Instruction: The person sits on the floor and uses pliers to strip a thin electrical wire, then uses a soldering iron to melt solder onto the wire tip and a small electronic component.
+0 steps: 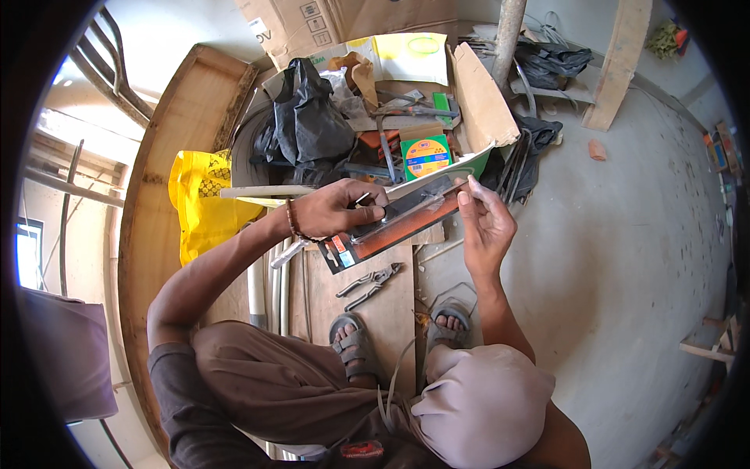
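While the blister pack (394,221) is held up over the plank (391,301), it is gripped at both ends: the left hand (340,207) is closed around its lower left part, thumb and fingers pinching the face, and the right hand (484,219) is closed on its upper right end, fingertips on the edge. The pack is long and flat, with an orange backing card, a dark tool under clear plastic and a small coloured label at its lower left corner. As far as can be judged, the pack is still sealed or only just being started at the right end; whether the plastic has been lifted cannot be told. The dark tool is still inside, so taking it out appears to be left.

Below the pack, pliers (369,284) lie on the plank, untouched, and sandalled feet (355,344) are planted at its near end. Above the pack, a square green box (426,155) with a round yellow and orange label is seen in an open carton (480,102). Left of that, a black bag (308,117) is slumped, and farther left of the pack a yellow bag (199,203) with dark print is set against a curved wooden board (168,133). Above the green box, a pale yellow sheet (410,56) with a green oval mark is laid, with a brown cardboard box (312,23) bearing small square symbols behind it.
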A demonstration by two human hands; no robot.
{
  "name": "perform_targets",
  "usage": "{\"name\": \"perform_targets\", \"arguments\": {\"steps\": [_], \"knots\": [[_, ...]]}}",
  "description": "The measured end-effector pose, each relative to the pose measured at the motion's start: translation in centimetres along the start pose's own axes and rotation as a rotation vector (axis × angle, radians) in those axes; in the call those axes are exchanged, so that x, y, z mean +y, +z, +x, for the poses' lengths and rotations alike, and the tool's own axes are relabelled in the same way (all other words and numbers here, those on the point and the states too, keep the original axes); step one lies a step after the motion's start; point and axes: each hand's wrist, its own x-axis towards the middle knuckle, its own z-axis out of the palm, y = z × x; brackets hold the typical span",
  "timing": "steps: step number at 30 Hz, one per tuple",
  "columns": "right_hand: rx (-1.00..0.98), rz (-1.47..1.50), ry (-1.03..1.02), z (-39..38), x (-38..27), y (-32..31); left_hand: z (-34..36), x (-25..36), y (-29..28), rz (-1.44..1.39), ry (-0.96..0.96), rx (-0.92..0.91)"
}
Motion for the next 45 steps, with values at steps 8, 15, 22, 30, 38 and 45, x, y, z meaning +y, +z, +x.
{"name": "perform_targets", "arguments": {"steps": [8, 15, 22, 30, 38, 45], "knots": [[-0.016, 0.168, 0.191, 1.0, -0.7, 0.2, 0.6, 0.4, -0.3, -0.101, 0.018, 0.011], [-0.116, 0.073, 0.104, 1.9, -0.1, -0.2, -0.6, -0.4, -0.1, 0.087, 0.022, 0.117], [0.207, -0.138, -0.269, 11.8, -2.3, 0.5, -1.0, -2.0, -4.4, 0.102, -0.189, 0.496], [0.113, 0.125, -0.012, 11.8, 2.3, 0.3, -1.6, -2.7, -3.7, 0.249, -0.212, 0.614], [0.077, 0.221, 0.156, 8.5, 1.6, 0.3, -0.4, -1.8, -3.0, -0.358, -0.109, 0.158], [0.106, 0.189, 0.192, 7.9, 1.9, -0.2, -0.1, -2.1, -2.9, -0.353, -0.075, 0.172]]}}
